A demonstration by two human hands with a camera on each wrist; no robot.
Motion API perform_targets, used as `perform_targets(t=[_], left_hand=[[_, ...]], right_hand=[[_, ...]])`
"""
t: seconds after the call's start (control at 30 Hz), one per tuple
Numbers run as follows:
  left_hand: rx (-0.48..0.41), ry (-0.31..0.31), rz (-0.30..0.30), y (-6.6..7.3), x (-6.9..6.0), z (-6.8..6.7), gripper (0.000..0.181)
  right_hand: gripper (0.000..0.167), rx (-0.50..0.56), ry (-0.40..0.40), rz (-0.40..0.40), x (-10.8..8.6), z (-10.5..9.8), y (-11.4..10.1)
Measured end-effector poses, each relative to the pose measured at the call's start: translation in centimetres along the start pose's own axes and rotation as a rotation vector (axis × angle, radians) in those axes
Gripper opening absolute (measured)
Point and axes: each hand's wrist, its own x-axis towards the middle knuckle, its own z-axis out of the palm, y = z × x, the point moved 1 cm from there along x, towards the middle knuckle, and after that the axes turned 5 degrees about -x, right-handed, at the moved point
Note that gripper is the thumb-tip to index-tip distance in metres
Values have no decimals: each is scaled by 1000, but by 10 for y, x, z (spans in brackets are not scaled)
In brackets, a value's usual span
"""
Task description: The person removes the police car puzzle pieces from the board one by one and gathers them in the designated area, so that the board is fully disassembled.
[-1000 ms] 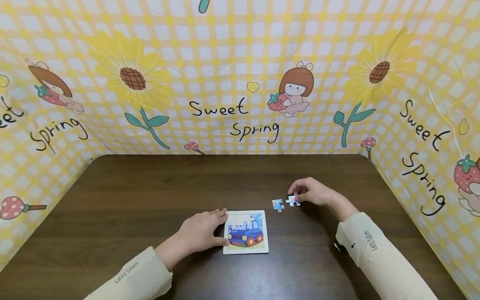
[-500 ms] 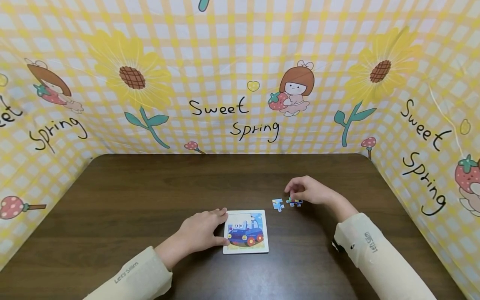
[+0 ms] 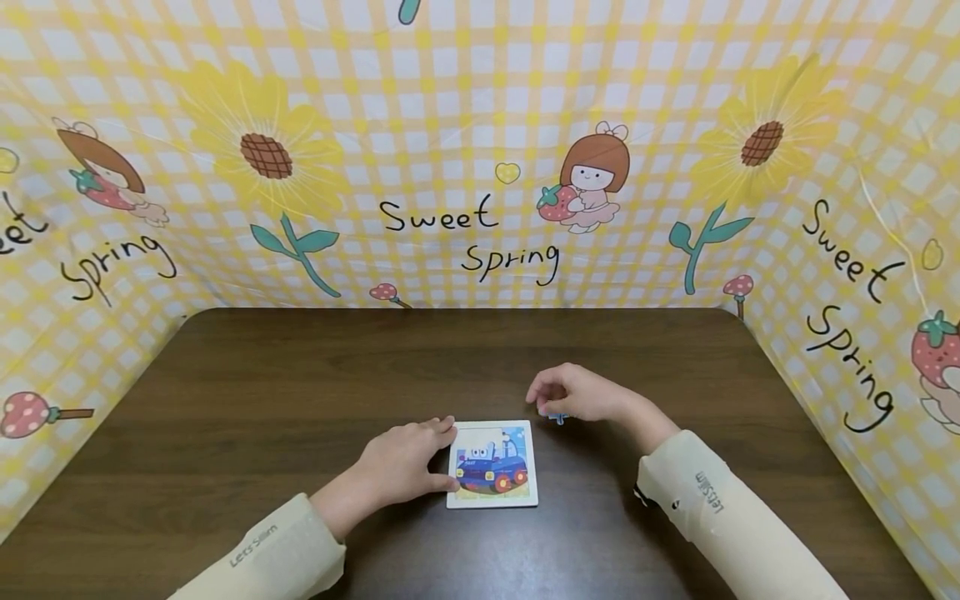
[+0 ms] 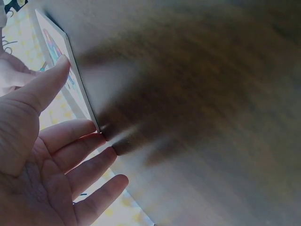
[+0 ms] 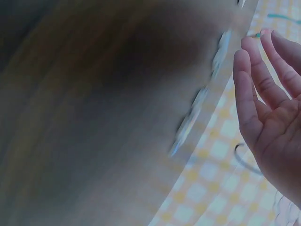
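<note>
A square puzzle board [image 3: 533, 483] with a white rim shows a blue car with red wheels; its upper left part is pale. My left hand [image 3: 397, 467] rests its thumb and a fingertip against the board's left side. In the left wrist view, the hand [image 4: 51, 155] has its thumb on the board's edge [image 4: 77, 77]. My right hand [image 3: 581, 393] hovers over a light blue puzzle piece [image 3: 558, 417], partly covering it. The right wrist view shows that hand [image 5: 277, 113] with loosely bent fingers, nothing visible in them, beside blurred pieces [image 5: 189, 121] seen edge-on.
A dark brown wooden table [image 3: 360, 367] lies beneath everything. Yellow and white checked cloth [image 3: 442, 150] with printed flowers and figures rises behind the table and at both sides.
My right hand has moved left from the right-hand pieces to the light blue one. Those right-hand pieces, which changed from pale to darker colours half a second ago, are no longer visible in the head view.
</note>
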Motion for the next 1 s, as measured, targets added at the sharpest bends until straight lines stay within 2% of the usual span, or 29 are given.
perform_targets(t=[0.3, 0.5, 0.8, 1.0], left_hand=[[-7, -2, 2, -1, 0, 1, 74], [-11, -6, 1, -1, 0, 2, 74], [-17, -12, -5, 0, 0, 1, 75], [-23, -7, -5, 0, 1, 0, 76]], right_hand=[[16, -40, -77, -60, 12, 19, -24], [16, -86, -107, -87, 17, 29, -26], [16, -154, -137, -58, 17, 34, -28], [17, -188, -150, -74, 16, 36, -31]])
